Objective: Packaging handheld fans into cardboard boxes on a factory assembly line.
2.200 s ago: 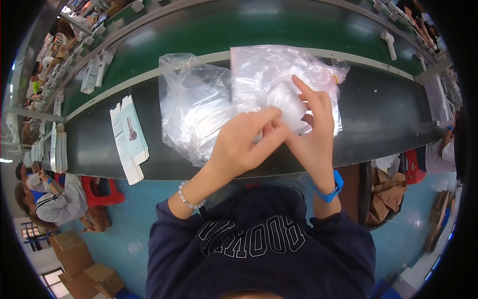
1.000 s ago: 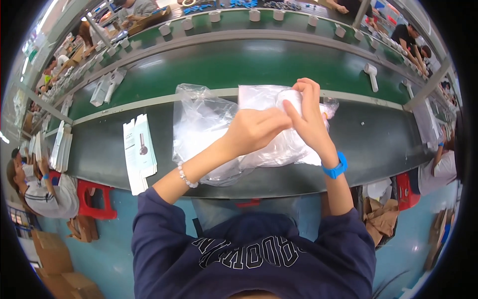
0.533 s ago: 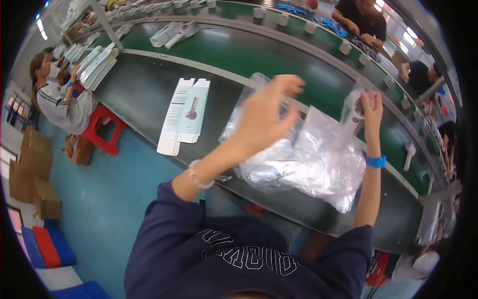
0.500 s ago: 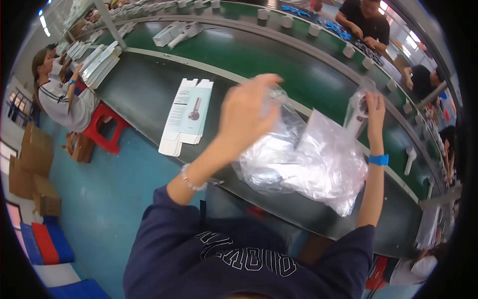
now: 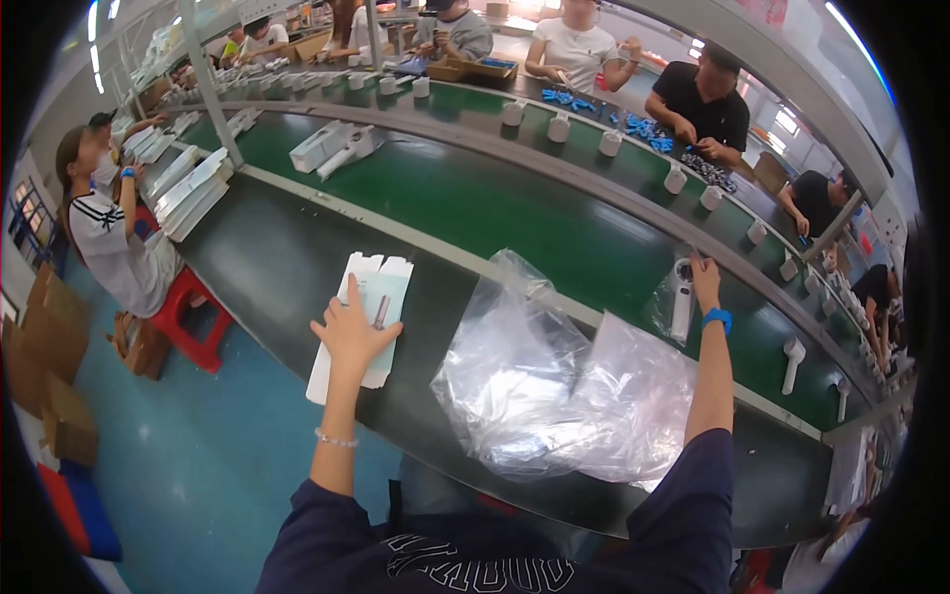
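My left hand (image 5: pixel 354 332) lies with its fingers spread on a small stack of flattened white and pale-green cartons (image 5: pixel 381 287), printed with a picture of a handled device. Over the green belt, my right hand (image 5: pixel 706 282) is closed at the top of a clear bag holding a white long-handled device with a round head (image 5: pixel 682 307). The fingers pinch at the head end, and the handle points toward me. Between my arms, a heap of clear plastic bags (image 5: pixel 524 386) spreads over the dark work table (image 5: pixel 416 421).
Beyond the table runs a green conveyor belt (image 5: pixel 445 208). It carries an open carton with a bagged device (image 5: pixel 346 158) at left and a loose white device (image 5: pixel 793 366) at right. White round holders (image 5: pixel 611 144) line the far side. A person (image 5: pixel 124 218) sits on a red stool (image 5: pixel 193 322).
My left hand has gone from above the plastic bags down and left onto the cartons, fingers spreading. My right hand still holds the bagged device. The view has shifted, showing more of the far side.
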A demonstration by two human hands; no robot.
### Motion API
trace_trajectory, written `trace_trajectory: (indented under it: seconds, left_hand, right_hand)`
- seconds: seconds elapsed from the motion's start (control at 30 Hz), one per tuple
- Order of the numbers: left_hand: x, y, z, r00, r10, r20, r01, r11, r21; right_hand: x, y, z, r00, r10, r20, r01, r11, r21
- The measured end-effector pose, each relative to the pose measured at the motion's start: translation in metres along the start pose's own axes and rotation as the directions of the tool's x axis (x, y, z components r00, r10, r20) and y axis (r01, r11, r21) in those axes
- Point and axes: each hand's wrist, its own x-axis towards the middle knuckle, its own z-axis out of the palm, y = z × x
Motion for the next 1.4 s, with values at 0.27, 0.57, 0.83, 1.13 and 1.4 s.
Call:
trace_trajectory:
  seconds: [0.27,0.57,0.83,1.13,1.4]
  left_hand:
    - [0.005,0.005,-0.002,0.998,-0.035,-0.059,0.037,0.999,0.028]
    - [-0.008,0.037,-0.024,0.925,0.195,-0.327,-0.283,0.926,-0.249]
    - [-0.074,0.175,-0.081,0.543,0.642,-0.542,-0.781,0.148,-0.607]
    - [-0.1,0.245,-0.059,0.433,0.695,-0.574,-0.827,0.052,-0.56]
    - [-0.121,0.255,-0.038,0.321,0.785,-0.529,-0.729,-0.152,-0.667]
  right_hand:
    - [0.007,-0.014,-0.003,0.964,-0.261,-0.055,0.258,0.965,-0.054]
    - [-0.096,-0.13,-0.064,0.963,-0.233,-0.135,0.265,0.906,0.33]
    - [-0.199,-0.238,-0.109,0.782,-0.586,0.214,0.101,0.458,0.883]
    - [-0.239,-0.258,-0.12,0.924,-0.376,-0.069,0.223,0.384,0.896]
    - [-0.241,-0.226,-0.114,1.0,0.021,0.003,-0.016,0.682,0.731]
